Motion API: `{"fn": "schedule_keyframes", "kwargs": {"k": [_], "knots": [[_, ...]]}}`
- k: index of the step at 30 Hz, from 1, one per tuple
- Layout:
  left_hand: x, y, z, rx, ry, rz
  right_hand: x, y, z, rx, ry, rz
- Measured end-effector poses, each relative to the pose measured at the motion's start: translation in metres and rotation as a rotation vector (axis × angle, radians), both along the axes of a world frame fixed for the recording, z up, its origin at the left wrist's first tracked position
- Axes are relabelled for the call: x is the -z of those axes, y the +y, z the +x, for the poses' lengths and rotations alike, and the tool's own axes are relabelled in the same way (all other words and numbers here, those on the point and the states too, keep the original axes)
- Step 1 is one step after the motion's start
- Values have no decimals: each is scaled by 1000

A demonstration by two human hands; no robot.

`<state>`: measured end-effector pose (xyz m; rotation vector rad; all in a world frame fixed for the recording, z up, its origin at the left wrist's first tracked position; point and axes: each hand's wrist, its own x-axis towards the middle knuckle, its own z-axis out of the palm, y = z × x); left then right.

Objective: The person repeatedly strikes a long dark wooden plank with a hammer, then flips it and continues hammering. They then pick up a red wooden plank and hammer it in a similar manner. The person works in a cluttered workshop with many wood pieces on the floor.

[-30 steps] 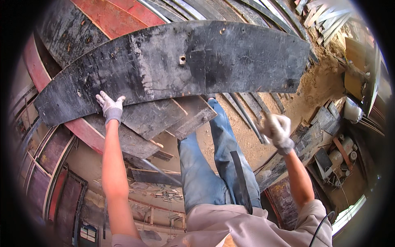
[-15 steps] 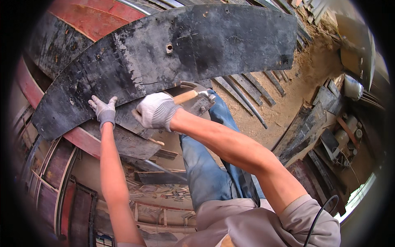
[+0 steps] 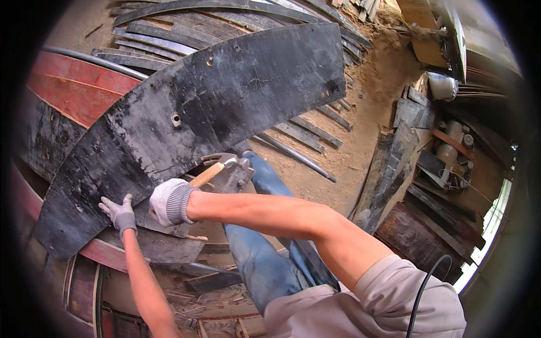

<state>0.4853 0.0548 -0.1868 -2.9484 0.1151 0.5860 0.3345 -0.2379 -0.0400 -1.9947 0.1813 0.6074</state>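
Note:
A large black board (image 3: 248,79), worn and scuffed, with a curved far edge and a small hole, slants across the view. My left hand (image 3: 119,214), in a whitish knit glove, lies on its near edge with the fingers spread. Gloved the same way, my right hand (image 3: 172,201) is closed around the wooden handle of a claw hammer (image 3: 208,173). The hammer's metal head is close to the board's near edge, above my leg. Whether it touches the board, I cannot tell.
Red curved panels (image 3: 84,84) lie under and beyond the board. Dark wooden strips (image 3: 163,36) are piled at the far side. A metal pipe (image 3: 298,158) and planks rest on the sawdust-covered ground. More boards (image 3: 383,174) and a machine (image 3: 453,146) stand at the right.
The view has shifted, so the board and both hands appear lower and farther left, and more strips show beyond. The hammer stays in my right hand; my left hand remains on the board.

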Motion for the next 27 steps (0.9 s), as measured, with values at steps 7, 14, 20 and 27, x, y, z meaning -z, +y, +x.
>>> {"fn": "schedule_keyframes", "kwargs": {"k": [7, 14, 20, 27], "knots": [[-11, -8, -5, 63, 19, -56, -5, -3, -13, -16, 52, 4], [-29, -33, -8, -103, 85, -67, -12, 21, -7, -57, -121, -23], [-39, -43, -7, -130, 121, -46, -45, 9, -35, -121, -236, 112], [-38, -43, -7, -108, 92, -69, -15, -14, -51, -85, -214, -29]]}}
